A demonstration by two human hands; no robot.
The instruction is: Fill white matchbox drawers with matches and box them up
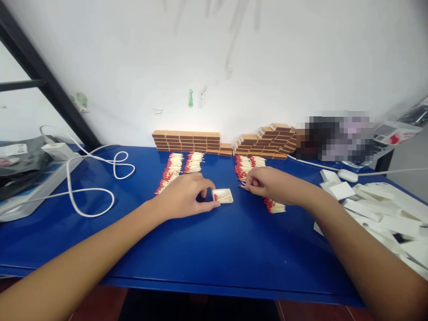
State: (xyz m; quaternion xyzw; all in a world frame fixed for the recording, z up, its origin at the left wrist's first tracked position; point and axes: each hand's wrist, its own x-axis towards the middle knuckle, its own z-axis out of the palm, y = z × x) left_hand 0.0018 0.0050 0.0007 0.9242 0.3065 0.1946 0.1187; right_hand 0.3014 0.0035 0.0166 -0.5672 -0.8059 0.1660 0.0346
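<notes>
A small white matchbox tray (227, 191) lies on the blue table with several red-headed matches (223, 198) inside. My left hand (187, 194) holds its left end between thumb and fingers. To the right, my right hand (264, 183) is closed in a pinch on a match (242, 185), its red tip poking out leftward; whether there is more than one I cannot tell. Under and behind that hand runs a row of loose matches (243, 166), partly hidden. Beside my left hand lie two more piles of matches (173, 165), the nearer ends covered by the hand.
Stacked brown matchboxes (187, 141) line the wall, with a second, slanted stack (267, 140) to the right. White empty trays (384, 218) are heaped at the right. A white cable (70, 178) loops at the left near a plastic bin (36, 196). A blurred patch covers the back right.
</notes>
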